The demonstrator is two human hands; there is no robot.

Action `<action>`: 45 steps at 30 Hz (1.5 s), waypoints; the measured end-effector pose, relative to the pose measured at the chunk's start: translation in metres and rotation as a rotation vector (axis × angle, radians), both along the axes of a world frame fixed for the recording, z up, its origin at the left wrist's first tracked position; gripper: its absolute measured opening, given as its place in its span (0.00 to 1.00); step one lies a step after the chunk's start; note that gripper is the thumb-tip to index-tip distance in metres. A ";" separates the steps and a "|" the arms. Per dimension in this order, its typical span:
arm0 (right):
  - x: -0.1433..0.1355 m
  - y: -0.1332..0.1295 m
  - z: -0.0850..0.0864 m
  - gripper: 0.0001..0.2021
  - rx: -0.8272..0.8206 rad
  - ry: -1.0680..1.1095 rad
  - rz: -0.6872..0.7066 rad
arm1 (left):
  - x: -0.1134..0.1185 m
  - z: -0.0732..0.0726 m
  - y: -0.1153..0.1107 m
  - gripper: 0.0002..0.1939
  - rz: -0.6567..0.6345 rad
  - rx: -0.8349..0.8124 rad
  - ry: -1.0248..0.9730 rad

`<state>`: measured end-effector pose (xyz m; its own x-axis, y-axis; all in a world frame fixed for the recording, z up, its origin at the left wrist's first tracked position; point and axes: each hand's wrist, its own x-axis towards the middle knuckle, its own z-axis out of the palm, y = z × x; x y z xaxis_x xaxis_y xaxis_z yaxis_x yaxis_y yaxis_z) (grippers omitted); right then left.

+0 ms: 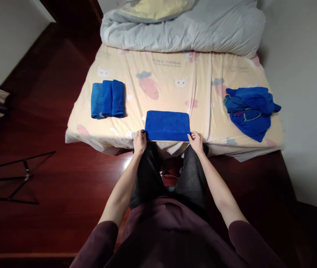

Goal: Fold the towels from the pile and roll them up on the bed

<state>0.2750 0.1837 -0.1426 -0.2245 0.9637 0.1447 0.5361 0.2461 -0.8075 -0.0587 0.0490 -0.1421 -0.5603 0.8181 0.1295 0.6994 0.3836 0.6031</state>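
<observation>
A blue towel (167, 124) lies flat at the front edge of the bed, its near strip showing a fold line. At its near left corner, my left hand (140, 142) pinches the cloth. My right hand (196, 142) grips the near right corner in the same way. To the left on the bed are several folded blue towels (107, 99), laid overlapping in a row. A crumpled heap of blue cloths (252, 109) with a green edging sits on the right side of the bed.
The bed (166, 85) has a yellow sheet printed with carrots and rabbits. A bunched grey quilt (181, 31) lies across its far end. Black tripod legs (16, 181) stand on the dark red floor (71, 216) at left. A pale wall (309, 93) runs along the right.
</observation>
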 end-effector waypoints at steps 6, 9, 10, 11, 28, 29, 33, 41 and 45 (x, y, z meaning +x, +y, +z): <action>0.001 -0.001 0.000 0.17 0.044 0.013 0.021 | -0.007 -0.005 -0.003 0.12 -0.060 0.100 0.055; 0.001 -0.003 0.002 0.16 0.113 -0.025 0.033 | -0.008 -0.006 -0.003 0.12 -0.069 0.152 0.082; 0.001 -0.004 0.003 0.16 0.159 -0.048 0.042 | -0.008 -0.007 -0.003 0.12 -0.068 0.175 0.093; 0.001 -0.005 0.004 0.15 0.213 -0.070 0.056 | -0.007 -0.007 -0.003 0.13 -0.070 0.200 0.104; 0.001 -0.009 0.018 0.22 0.329 -0.252 0.331 | -0.011 -0.002 -0.006 0.31 -0.411 0.088 0.008; 0.002 -0.008 0.017 0.22 0.316 -0.246 0.330 | -0.011 -0.002 -0.005 0.31 -0.406 0.088 0.001; 0.002 -0.005 0.012 0.22 0.280 -0.146 0.301 | -0.012 -0.001 -0.004 0.29 -0.401 0.125 -0.041; 0.005 -0.004 0.015 0.17 0.234 -0.014 0.215 | -0.012 -0.005 -0.008 0.23 -0.250 0.226 -0.144; 0.007 -0.004 0.012 0.13 0.168 -0.007 0.118 | -0.014 -0.010 -0.009 0.18 -0.144 0.215 -0.168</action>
